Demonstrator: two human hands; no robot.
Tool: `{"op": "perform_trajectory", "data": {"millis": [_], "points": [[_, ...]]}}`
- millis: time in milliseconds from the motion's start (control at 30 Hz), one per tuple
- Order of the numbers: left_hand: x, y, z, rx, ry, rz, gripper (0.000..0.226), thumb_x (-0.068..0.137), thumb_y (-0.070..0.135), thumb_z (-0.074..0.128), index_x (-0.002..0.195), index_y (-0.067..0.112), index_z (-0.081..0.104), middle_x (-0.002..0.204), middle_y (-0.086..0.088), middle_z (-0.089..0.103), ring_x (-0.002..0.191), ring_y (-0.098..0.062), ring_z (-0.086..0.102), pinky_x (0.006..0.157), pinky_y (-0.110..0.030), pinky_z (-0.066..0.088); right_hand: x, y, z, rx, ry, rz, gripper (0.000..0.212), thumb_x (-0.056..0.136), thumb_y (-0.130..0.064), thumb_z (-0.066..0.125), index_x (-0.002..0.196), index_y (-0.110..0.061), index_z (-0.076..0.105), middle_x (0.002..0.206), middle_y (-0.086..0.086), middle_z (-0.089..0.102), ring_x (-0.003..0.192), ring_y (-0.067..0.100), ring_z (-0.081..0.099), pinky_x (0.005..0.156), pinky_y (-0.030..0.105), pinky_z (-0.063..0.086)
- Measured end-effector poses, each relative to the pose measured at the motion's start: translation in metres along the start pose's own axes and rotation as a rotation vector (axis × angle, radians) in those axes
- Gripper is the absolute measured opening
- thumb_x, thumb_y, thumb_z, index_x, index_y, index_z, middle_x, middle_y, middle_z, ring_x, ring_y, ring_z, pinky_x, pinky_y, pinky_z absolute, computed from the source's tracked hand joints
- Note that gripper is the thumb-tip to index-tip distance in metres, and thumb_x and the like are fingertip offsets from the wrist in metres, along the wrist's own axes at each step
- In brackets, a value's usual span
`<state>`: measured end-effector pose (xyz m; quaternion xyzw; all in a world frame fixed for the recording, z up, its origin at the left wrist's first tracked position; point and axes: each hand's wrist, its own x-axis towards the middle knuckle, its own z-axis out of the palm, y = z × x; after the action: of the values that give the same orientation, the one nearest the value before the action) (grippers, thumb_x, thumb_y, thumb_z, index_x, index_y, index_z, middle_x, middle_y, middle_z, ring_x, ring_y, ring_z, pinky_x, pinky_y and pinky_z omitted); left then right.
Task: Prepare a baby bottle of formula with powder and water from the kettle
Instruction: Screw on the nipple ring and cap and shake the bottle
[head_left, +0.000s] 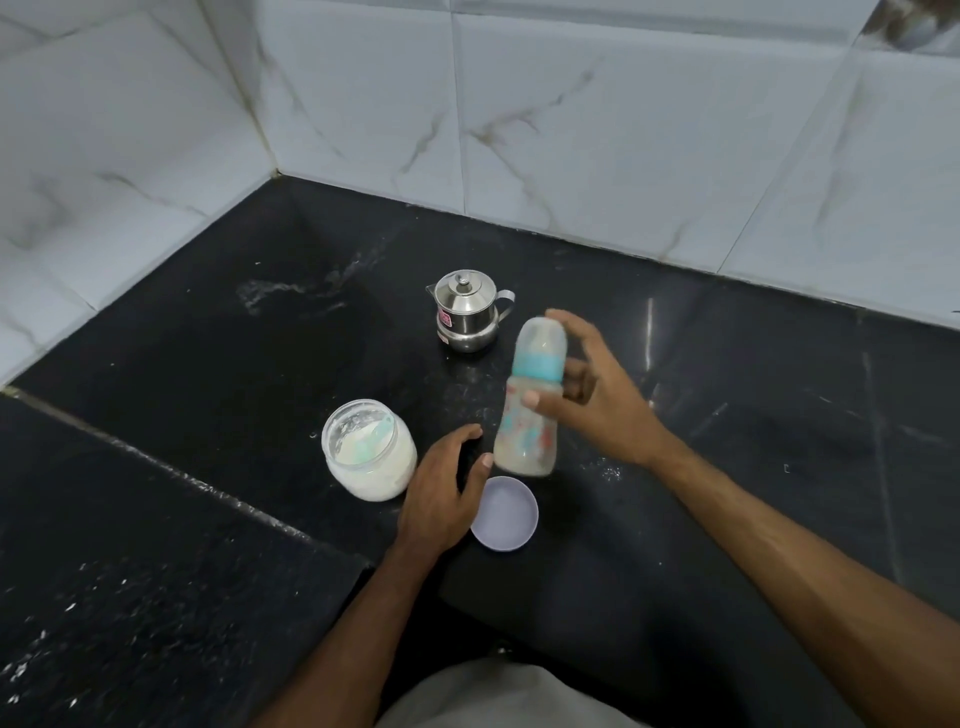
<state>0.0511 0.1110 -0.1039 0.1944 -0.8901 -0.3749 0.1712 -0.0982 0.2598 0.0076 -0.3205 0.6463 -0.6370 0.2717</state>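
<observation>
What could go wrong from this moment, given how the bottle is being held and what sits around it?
1. The baby bottle is tilted and blurred, and the right hand holds it loosely with spread fingers; it might slip.
2. The powder jar stands open with a scoop inside, next to the left hand; a knock could spill it.
3. The jar's lid lies directly below the bottle and could get struck.

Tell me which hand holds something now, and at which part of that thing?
The right hand holds the baby bottle around its upper body, below the blue collar. The left hand holds nothing.
</observation>
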Motion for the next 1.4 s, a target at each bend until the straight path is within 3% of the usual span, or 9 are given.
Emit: {"op": "perform_trajectory", "data": {"millis": [67,200,400,567,733,900,1067,1267,1400], "points": [[0.0,0.0,-0.001,-0.001,0.001,-0.003,0.045,0.094,0.043,0.046,0.132,0.02,0.052,0.131,0.009,0.057,0.119,-0.004,0.051,0.1,-0.022,0.039,0.001,0.001,-0.001,0.035,0.032,-0.015,0.083,0.074,-0.025,0.08,0.141,-0.029,0.03,0.121,0.016,0.063,0.103,0.028,0.069,0.081,0.043,0.059],[0.0,0.003,0.0,-0.005,0.007,-0.005,0.045,0.094,0.043,0.044,0.132,0.02,0.052,0.131,0.009,0.057,0.119,-0.003,0.05,0.099,-0.019,0.036,0.012,-0.003,-0.005,0.285,0.402,-0.068,0.071,0.083,-0.019,0.074,0.139,-0.026,0.031,0.123,0.022,0.061,0.104,0.034,0.067,0.069,0.039,0.058],[0.002,-0.002,0.001,-0.017,0.003,0.004,0.038,0.095,0.035,0.05,0.131,0.021,0.052,0.129,0.008,0.058,0.118,-0.006,0.053,0.099,-0.027,0.043,-0.003,0.004,0.008,0.035,0.019,0.021,0.082,0.075,-0.016,0.078,0.141,-0.026,0.03,0.122,0.014,0.062,0.104,0.027,0.068,0.082,0.043,0.059],[0.0,0.002,0.0,-0.003,0.017,-0.014,0.043,0.094,0.039,0.044,0.13,0.019,0.054,0.13,0.01,0.057,0.116,0.003,0.048,0.097,-0.013,0.033,0.014,-0.009,-0.003,0.352,0.488,-0.05,0.071,0.082,-0.02,0.074,0.139,-0.024,0.031,0.115,0.011,0.066,0.102,0.03,0.069,0.072,0.041,0.06],[0.001,0.001,0.0,0.005,0.011,-0.01,0.04,0.096,0.035,0.047,0.131,0.019,0.053,0.13,0.009,0.057,0.117,0.0,0.048,0.097,-0.015,0.033,-0.008,0.008,0.0,0.022,0.016,0.098,0.085,0.073,-0.02,0.08,0.141,-0.027,0.031,0.124,0.016,0.061,0.103,0.026,0.069,0.078,0.038,0.059],[0.001,0.001,0.001,-0.01,0.01,-0.027,0.035,0.098,0.03,0.05,0.131,0.019,0.053,0.13,0.01,0.057,0.117,0.002,0.048,0.097,-0.014,0.033,0.007,-0.006,-0.006,0.316,0.451,-0.027,0.073,0.078,-0.021,0.075,0.137,-0.025,0.033,0.118,0.016,0.065,0.1,0.03,0.069,0.068,0.038,0.059],[0.002,-0.001,0.001,-0.007,-0.002,-0.026,0.035,0.098,0.032,0.049,0.132,0.022,0.052,0.131,0.01,0.056,0.118,-0.003,0.051,0.1,-0.023,0.041,-0.004,0.0,0.008,0.066,0.045,0.058,0.082,0.072,-0.016,0.076,0.139,-0.027,0.031,0.124,0.014,0.06,0.103,0.024,0.069,0.077,0.035,0.059],[0.001,0.0,0.001,-0.009,0.015,-0.021,0.036,0.098,0.033,0.047,0.13,0.02,0.053,0.13,0.01,0.057,0.117,0.001,0.049,0.1,-0.018,0.037,0.011,-0.01,0.006,0.387,0.496,-0.028,0.062,0.084,-0.016,0.07,0.134,-0.028,0.035,0.116,0.014,0.065,0.098,0.025,0.07,0.068,0.035,0.059],[0.002,0.0,0.0,-0.034,0.006,-0.004,0.035,0.096,0.035,0.048,0.128,0.024,0.053,0.125,0.009,0.059,0.114,-0.005,0.054,0.095,-0.022,0.042,-0.005,0.006,0.018,0.18,0.131,0.059,0.078,0.077,-0.008,0.075,0.14,-0.026,0.033,0.122,0.017,0.062,0.1,0.026,0.07,0.073,0.034,0.059]]}}
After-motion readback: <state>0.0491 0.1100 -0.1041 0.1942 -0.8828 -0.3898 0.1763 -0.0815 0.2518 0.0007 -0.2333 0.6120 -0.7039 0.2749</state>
